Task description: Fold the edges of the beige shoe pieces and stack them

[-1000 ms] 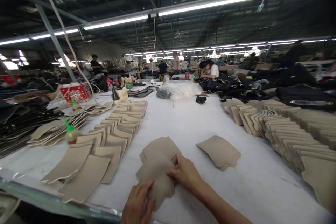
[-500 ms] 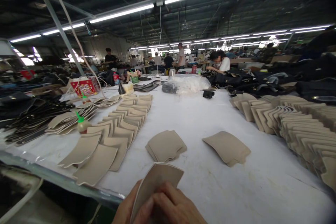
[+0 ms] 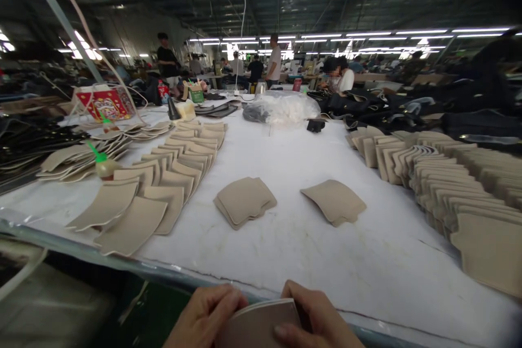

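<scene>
A curved beige panel (image 3: pixel 259 327) with a pale edge is held at the bottom of the view, by the table's front edge. My left hand (image 3: pixel 206 312) grips its left side, fingers bent over the upper corner. On the other side my right hand (image 3: pixel 316 315) clasps it, thumb on the near face and fingers behind. The panel's lower part is cut off by the frame. Beyond my hands a small overlapping pile of beige panels (image 3: pixel 244 201) lies flat, and to its right is another beige piece (image 3: pixel 335 201).
Fanned rows of beige panels (image 3: pixel 179 166) spread at left, with long stacks (image 3: pixel 452 174) at right. Green-tipped glue bottles (image 3: pixel 106 166) stand among the left pieces. A clear plastic bag (image 3: pixel 281 109), a small black object (image 3: pixel 315 125) and a red box (image 3: pixel 106 102) sit farther back.
The panel has moved lower and tilted toward me. My right hand has shifted from its face to its right edge, so the hands are farther apart. The view has tipped down.
</scene>
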Demonstrator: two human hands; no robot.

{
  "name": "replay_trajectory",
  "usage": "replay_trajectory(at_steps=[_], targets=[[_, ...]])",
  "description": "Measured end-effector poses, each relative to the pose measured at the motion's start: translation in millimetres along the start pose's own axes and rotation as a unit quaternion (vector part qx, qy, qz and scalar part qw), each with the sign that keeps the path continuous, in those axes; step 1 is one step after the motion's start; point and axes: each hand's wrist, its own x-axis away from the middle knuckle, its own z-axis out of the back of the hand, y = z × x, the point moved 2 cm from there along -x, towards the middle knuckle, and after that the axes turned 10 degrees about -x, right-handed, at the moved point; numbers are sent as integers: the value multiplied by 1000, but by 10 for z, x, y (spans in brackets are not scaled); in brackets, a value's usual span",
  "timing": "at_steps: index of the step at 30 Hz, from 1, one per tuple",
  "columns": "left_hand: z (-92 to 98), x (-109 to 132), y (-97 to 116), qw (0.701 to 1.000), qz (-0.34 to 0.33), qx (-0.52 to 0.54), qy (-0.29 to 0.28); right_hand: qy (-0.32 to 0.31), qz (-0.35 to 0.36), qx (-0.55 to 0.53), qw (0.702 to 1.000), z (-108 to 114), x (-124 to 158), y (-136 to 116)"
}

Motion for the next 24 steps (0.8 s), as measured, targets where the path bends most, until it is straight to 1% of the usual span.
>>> replay_trajectory(at_steps=[2,4,6,8,9,10,11,12,14,16,18,21,24], targets=[[50,-22,121,998,7,-62,-32,3,-12,22,1000,-16,46,5],[75,-51,203,994,5,-101,-48,-1,-14,46,999,-13,72,-14],[85,-80,249,989,-5,-134,-56,1,-19,85,996,0,86,-33],[84,-105,274,985,-14,-151,-86,6,-18,148,989,6,98,-44],[83,-116,284,983,-16,-152,-104,11,-5,179,984,3,103,-52],[84,-127,293,982,-18,-148,-118,15,24,212,977,-9,107,-67],[87,-137,303,982,-19,-141,-127,19,68,248,966,-28,108,-90],[89,-145,310,982,-15,-130,-132,29,128,281,951,-53,108,-121],[93,-158,318,985,-6,-112,-128,51,238,339,909,-119,99,-179],[88,-162,317,987,0,-101,-121,76,301,374,874,-186,68,-210],[79,-158,309,989,1,-95,-111,94,326,386,858,-242,22,-208],[73,-152,289,990,-7,-102,-98,115,353,392,842,-297,-33,-182],[76,-157,260,989,-19,-117,-86,116,367,406,829,-323,-61,-174]])
